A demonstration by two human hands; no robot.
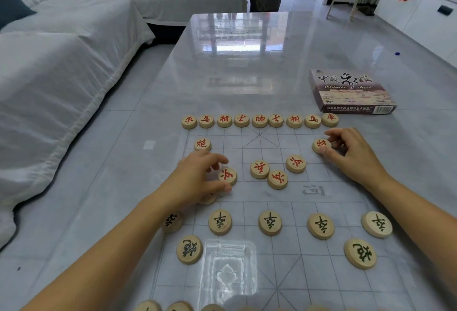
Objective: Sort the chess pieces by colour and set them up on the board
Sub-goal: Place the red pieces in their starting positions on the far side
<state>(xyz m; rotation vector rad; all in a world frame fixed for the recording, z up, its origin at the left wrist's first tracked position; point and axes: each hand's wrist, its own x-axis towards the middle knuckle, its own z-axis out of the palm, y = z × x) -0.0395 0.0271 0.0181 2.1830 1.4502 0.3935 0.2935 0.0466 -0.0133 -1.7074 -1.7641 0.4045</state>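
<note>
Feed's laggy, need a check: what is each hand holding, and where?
Left hand pinches a red soldier piece by its rim; right hand grips the red cannon piece by its edge.

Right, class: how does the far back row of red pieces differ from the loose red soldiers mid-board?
The back row has nine discs in a straight line; the loose red soldiers are three, clustered unevenly. Row characters vary; soldiers all match. Both are pale wooden discs with red characters.
</note>
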